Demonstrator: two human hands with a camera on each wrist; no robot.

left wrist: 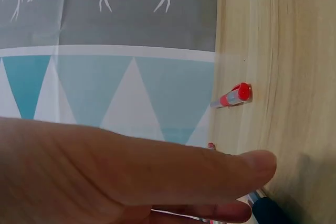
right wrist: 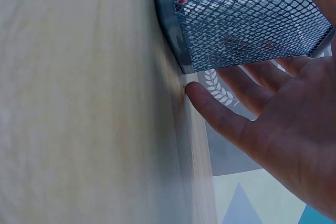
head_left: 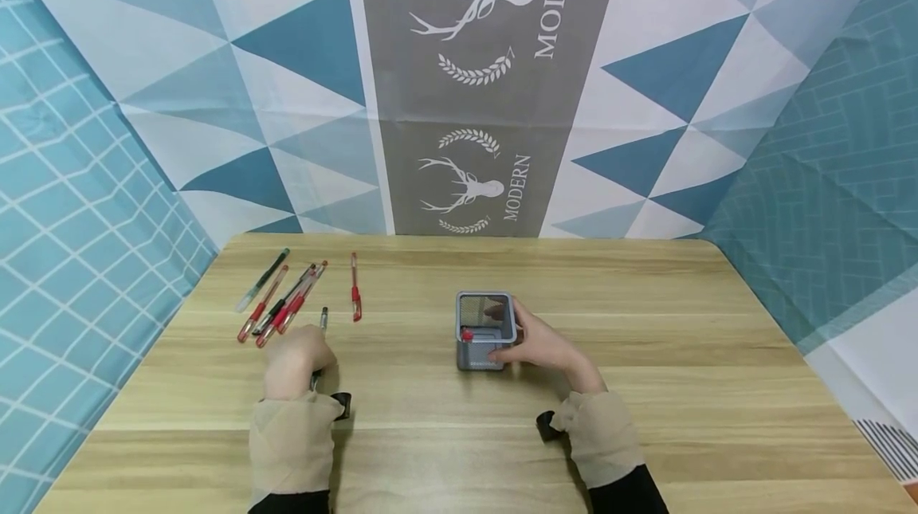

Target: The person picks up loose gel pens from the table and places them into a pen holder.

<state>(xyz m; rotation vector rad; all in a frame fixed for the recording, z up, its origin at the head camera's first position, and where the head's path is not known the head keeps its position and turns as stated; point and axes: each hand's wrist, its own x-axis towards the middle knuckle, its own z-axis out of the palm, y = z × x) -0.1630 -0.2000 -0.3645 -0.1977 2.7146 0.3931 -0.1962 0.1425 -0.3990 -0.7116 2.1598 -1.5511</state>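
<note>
In the head view my left hand reaches down over a dark-tipped pen on the table, whose middle it hides. The left wrist view shows the thumb straight, a gap below it to a finger, and the pen's dark end just beyond the fingertips. With my right hand I hold a grey mesh pen holder by its right side, thumb in front and fingers behind. A small red object shows inside the holder. In the right wrist view the little finger stands out below the mesh wall.
At the table's far left lie several pens: a green one, a black one and some red ones. Another red pen lies apart, between them and the holder. A patterned cloth hangs behind the wooden table.
</note>
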